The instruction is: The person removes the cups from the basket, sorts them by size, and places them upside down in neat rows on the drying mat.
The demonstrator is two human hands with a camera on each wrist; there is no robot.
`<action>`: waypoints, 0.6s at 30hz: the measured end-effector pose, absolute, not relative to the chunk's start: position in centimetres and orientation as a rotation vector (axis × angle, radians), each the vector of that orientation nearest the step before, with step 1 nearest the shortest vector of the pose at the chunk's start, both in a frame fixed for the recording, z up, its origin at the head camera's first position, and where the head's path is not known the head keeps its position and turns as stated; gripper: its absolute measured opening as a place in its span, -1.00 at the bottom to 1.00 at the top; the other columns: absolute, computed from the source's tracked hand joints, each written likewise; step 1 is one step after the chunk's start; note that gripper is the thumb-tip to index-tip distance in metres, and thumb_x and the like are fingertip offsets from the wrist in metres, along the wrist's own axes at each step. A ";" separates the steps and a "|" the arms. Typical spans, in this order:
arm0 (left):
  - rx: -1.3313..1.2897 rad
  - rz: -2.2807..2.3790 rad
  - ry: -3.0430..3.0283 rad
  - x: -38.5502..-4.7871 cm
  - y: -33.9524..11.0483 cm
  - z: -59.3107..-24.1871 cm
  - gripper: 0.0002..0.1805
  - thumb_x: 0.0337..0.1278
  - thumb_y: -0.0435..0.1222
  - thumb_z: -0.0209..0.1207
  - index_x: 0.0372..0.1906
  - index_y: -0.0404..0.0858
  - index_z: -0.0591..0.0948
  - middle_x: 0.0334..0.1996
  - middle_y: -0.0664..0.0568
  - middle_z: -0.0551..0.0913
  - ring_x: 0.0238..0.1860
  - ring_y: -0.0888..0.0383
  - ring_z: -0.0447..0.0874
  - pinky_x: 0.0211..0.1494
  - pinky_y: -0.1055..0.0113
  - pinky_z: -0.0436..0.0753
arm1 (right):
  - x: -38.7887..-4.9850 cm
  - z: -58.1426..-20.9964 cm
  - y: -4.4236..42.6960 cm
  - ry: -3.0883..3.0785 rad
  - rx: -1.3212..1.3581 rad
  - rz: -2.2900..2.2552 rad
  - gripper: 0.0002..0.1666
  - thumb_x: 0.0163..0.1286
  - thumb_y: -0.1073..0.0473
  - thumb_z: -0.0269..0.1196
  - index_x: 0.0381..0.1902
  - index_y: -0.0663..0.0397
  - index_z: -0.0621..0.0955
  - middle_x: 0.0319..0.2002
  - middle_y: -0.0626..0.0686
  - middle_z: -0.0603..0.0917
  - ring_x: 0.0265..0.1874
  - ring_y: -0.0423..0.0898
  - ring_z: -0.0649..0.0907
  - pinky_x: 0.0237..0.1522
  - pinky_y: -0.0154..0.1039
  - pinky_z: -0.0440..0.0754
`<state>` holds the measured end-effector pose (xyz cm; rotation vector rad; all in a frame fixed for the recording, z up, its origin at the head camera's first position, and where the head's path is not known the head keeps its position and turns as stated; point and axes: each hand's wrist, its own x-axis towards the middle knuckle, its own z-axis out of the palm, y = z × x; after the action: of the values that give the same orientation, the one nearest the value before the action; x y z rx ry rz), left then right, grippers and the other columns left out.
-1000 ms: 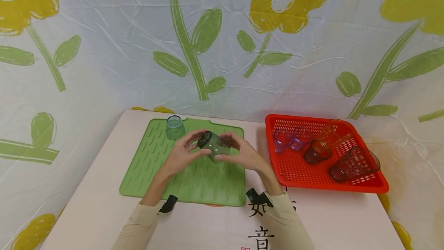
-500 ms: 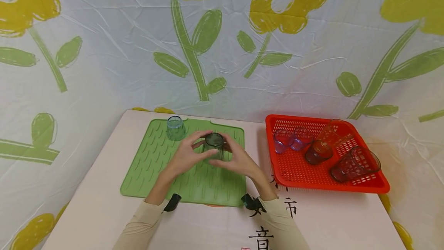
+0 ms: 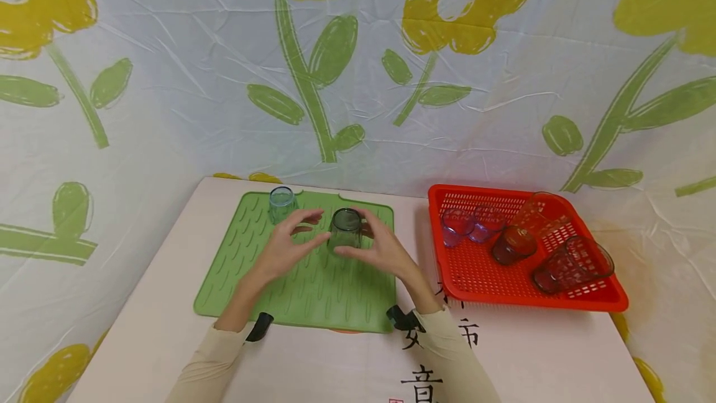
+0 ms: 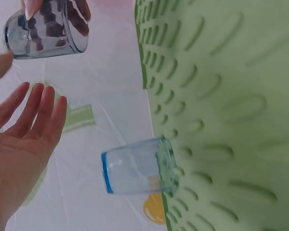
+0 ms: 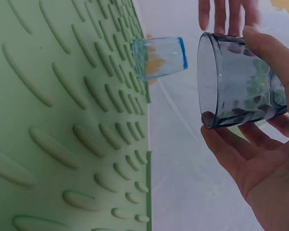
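Note:
A grey-tinted glass tumbler (image 3: 345, 229) is held by my right hand (image 3: 383, 247) over the green ridged mat (image 3: 313, 297). In the right wrist view the thumb and fingers curl round the tumbler (image 5: 245, 91), and its wide mouth faces the mat, apart from it. My left hand (image 3: 282, 250) is beside the tumbler on the left, fingers spread. Its thumb tip lies close to the glass; whether they touch I cannot tell. Behind the left hand, a light-blue glass (image 3: 282, 204) stands on the mat's back left part, its blue edge up.
To the right sits a red plastic basket (image 3: 464, 285) with several glasses, among them a small dark glass (image 3: 513, 245) and a tall dark glass (image 3: 570, 263) leaning on the rim. A floral cloth (image 3: 224, 129) hangs behind the table. Black characters (image 3: 422, 381) mark the tabletop.
The tumbler was tilted between both hands, then came upright with its mouth downward. My left hand has since drawn away to the left, and the tumbler stays in my right hand.

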<state>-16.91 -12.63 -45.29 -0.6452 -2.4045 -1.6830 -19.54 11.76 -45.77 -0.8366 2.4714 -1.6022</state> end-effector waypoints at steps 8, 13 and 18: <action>-0.606 -1.465 -2.433 -16.7 -14.8 -46.1 -0.64 0.37 -0.39 0.29 0.21 -0.36 0.62 0.10 -0.19 0.66 0.10 -0.16 0.63 0.14 -0.10 0.63 | -20.8 -45.8 10.9 2.512 -0.786 -1.616 0.03 0.19 0.01 0.58 0.51 0.01 0.33 0.28 0.00 0.53 0.23 -0.02 0.60 0.29 -0.03 0.56; -0.568 -1.399 -2.429 -16.6 -16.4 -46.9 -0.72 0.37 -0.45 0.27 0.12 -0.36 0.67 0.04 -0.22 0.69 0.04 -0.15 0.65 0.08 -0.10 0.63 | -21.8 -46.4 10.3 2.546 -0.753 -1.603 0.04 0.18 -0.02 0.58 0.51 -0.06 0.32 0.31 0.00 0.51 0.25 0.00 0.60 0.29 -0.06 0.56; -0.528 -1.340 -2.436 -16.3 -17.9 -47.8 -0.75 0.34 -0.47 0.27 0.08 -0.38 0.69 -0.02 -0.18 0.71 -0.03 -0.07 0.67 -0.01 -0.05 0.67 | -22.5 -46.9 9.5 2.538 -0.761 -1.640 0.02 0.20 0.02 0.58 0.51 -0.09 0.31 0.33 0.03 0.50 0.27 0.02 0.58 0.31 -0.05 0.53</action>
<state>-16.27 -17.93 -47.77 -0.5280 -2.4358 -1.3396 -22.50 9.54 -46.89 -0.7611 2.5381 -1.6403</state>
